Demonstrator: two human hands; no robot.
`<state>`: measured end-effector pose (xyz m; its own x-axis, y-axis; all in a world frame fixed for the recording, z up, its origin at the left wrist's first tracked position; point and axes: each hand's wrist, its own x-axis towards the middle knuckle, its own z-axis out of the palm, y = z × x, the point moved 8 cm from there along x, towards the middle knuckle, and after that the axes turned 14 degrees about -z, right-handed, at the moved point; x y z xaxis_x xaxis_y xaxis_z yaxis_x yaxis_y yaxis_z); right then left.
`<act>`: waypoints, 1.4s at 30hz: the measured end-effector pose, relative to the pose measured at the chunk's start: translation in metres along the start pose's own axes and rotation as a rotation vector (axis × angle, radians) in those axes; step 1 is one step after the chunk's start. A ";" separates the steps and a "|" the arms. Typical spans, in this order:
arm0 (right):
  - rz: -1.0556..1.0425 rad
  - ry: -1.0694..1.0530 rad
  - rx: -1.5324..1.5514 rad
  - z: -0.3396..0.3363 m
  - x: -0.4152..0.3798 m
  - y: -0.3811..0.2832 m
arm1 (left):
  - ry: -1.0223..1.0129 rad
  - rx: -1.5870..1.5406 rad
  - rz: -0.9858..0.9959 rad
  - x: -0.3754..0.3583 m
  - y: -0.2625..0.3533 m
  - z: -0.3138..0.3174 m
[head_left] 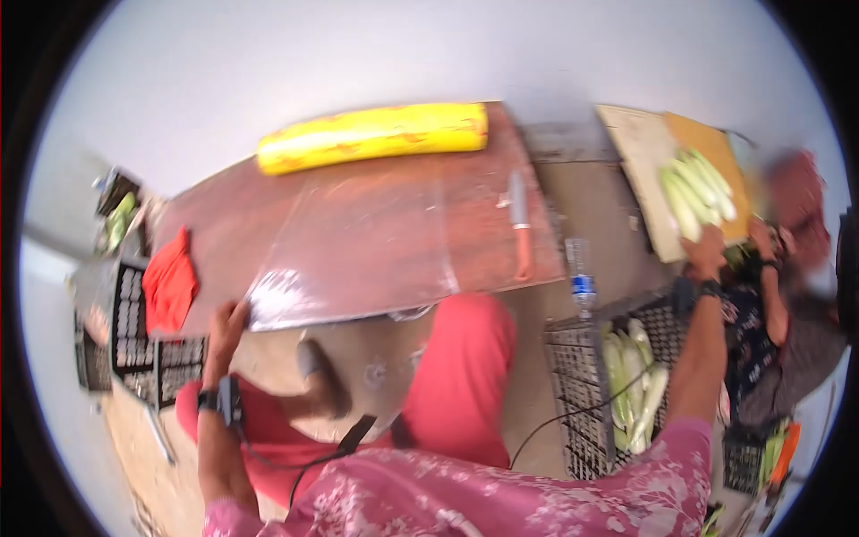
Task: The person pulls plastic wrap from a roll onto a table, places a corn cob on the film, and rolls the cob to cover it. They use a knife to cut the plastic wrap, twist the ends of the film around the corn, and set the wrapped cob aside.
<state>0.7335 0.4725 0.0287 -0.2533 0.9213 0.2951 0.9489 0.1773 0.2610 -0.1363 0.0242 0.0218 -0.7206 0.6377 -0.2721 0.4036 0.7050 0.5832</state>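
My left hand [229, 324] is closed at the front left edge of the table, its fingers pinching the corner of a sheet of clear plastic film [358, 237]. The film lies flat over the brown tabletop, running forward from a yellow roll [376, 134]. My right arm stretches far to the right. There my right hand [705, 249] is closed at the near ends of several pale green zucchini [698, 188] lying on a board; its fingers are partly hidden and slightly blurred.
A knife [519, 224] with an orange handle lies on the table's right side, a red cloth [170, 282] on its left corner. A plastic bottle [582, 282] and a black crate [582, 385] of zucchini stand at right. Another person's hand [763, 240] is beside the board [640, 170].
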 end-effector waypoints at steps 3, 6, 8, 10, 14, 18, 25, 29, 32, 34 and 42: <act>0.054 -0.034 0.075 0.017 -0.004 0.003 | -0.002 -0.030 0.001 0.006 -0.010 0.001; 0.290 -0.147 0.099 -0.050 -0.023 -0.052 | 0.004 -0.078 -0.048 0.005 -0.012 0.001; 0.242 -0.024 0.393 -0.023 -0.034 -0.051 | -0.006 -0.098 -0.050 0.005 -0.011 0.003; 0.164 0.062 0.671 -0.023 -0.037 -0.074 | -0.005 -0.130 -0.035 0.007 -0.014 0.002; -0.116 0.038 1.041 -0.096 -0.059 -0.225 | -0.024 -0.232 -0.040 0.014 -0.025 0.005; -0.401 -0.142 1.173 -0.160 -0.070 -0.389 | -0.119 -0.417 -0.116 0.003 -0.014 0.010; -0.874 -0.083 1.121 -0.231 -0.091 -0.578 | -0.326 -0.852 -0.268 -0.008 -0.007 0.005; -0.851 -0.049 0.969 -0.231 -0.097 -0.613 | -0.479 -1.070 -0.279 -0.007 -0.004 0.010; -0.867 -0.031 0.973 -0.224 -0.104 -0.622 | -0.486 -1.135 -0.308 -0.004 -0.008 0.014; -0.921 -0.024 0.946 -0.230 -0.108 -0.622 | -0.447 -1.164 -0.344 -0.001 -0.011 0.015; -1.041 -0.103 0.975 -0.238 -0.116 -0.618 | -0.417 -1.307 -0.510 0.008 -0.023 0.028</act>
<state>0.1320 0.1740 0.0523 -0.9276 0.2390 0.2872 0.1007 0.9001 -0.4238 -0.1357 0.0220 -0.0148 -0.3223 0.6123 -0.7220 -0.7913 0.2443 0.5605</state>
